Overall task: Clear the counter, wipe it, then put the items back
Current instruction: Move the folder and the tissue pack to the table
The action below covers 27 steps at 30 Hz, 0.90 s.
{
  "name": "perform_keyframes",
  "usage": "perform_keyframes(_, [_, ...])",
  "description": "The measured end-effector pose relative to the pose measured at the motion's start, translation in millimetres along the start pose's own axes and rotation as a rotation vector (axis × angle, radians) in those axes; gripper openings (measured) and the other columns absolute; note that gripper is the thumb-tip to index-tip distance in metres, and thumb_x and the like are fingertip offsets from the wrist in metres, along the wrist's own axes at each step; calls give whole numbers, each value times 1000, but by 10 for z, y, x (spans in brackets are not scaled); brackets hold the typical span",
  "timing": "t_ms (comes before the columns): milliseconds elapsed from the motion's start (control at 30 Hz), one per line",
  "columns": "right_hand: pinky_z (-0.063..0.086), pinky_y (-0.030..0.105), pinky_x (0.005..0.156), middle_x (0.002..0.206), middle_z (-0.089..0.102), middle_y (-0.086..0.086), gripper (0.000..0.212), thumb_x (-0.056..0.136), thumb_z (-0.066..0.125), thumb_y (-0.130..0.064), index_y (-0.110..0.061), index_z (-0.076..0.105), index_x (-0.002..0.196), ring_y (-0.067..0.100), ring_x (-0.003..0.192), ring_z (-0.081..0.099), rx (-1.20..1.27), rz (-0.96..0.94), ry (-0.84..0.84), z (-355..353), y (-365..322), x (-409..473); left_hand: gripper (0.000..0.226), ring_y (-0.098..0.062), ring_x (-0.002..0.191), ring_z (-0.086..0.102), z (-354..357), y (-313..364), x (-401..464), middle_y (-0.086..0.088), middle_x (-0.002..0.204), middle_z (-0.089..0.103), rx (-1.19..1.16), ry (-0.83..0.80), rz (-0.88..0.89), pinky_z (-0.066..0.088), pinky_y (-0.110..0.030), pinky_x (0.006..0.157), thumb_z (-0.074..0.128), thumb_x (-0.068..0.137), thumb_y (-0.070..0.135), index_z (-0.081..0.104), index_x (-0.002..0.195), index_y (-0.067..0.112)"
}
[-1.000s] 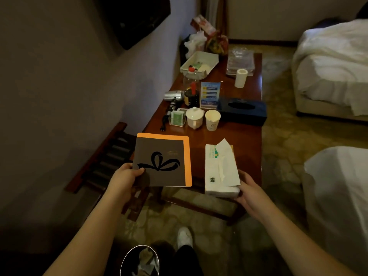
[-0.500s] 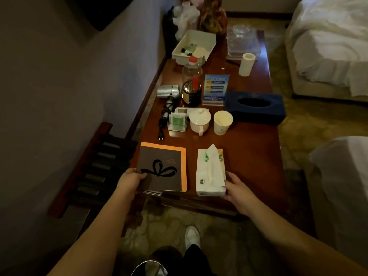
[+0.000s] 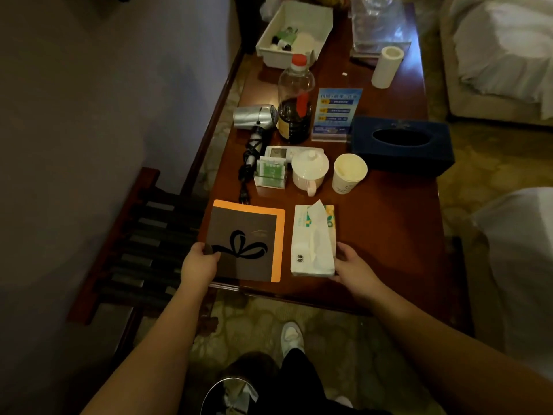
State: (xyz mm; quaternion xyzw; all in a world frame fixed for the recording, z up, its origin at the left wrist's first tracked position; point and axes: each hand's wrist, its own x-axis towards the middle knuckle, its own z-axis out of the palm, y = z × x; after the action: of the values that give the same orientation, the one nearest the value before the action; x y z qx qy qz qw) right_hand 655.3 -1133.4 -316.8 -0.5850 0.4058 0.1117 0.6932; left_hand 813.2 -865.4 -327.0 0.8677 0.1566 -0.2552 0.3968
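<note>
A dim hotel room, with the long dark wooden counter [image 3: 389, 241] running away along the left wall and white beds to the right. A second ago both hands carried their loads above the counter's near end; now both loads are down flat on it. The left hand [image 3: 200, 263] pinches the near left corner of the brown and orange folder [image 3: 248, 238], which lies at the counter's near left corner. The right hand [image 3: 354, 263] cups the near right side of the soft tissue pack [image 3: 312, 242], just beside the folder; whether its fingers still grip or merely rest there is hard to tell in this light. That suggests the putting-back stage, with these two items just returned and only the release left. Beyond them stand a paper cup [image 3: 349, 173], a lidded white mug [image 3: 309, 170], a silver hair dryer [image 3: 256, 116], a dark bottle [image 3: 294, 115] and a blue tissue box [image 3: 402, 145], with a white tray [image 3: 294, 31] towards the far end.
</note>
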Motion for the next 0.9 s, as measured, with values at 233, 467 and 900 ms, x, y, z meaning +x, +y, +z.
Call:
perform_keyframes(233, [55,30,80,142,46,8,75,89,67,-29,-22,24,150,16,108,58,-69,-10,-2,27,25,33,48,-28,103,62,43,-102,-8,-11,123,62,90,67,5,52,-39,84,58,96,23,45,142,14])
perform_keyframes(467, [54,26,76,140,49,6,74,88,68,-30,-21,26,149,6,89,59,-110,-32,13,113,62,3,42,-31,100,61,124,-87,-42,-15,120,57,164,147,47,50,-38,77,57,96,21,47,133,4])
perform_keyframes(900, [54,33,87,140,48,7,67,89,66,-35,-20,33,146,22,117,53,-273,34,41,129,59,-60,51,-33,123,44,60,-69,-178,-14,134,46,414,141,67,43,-48,98,58,94,40,44,133,11])
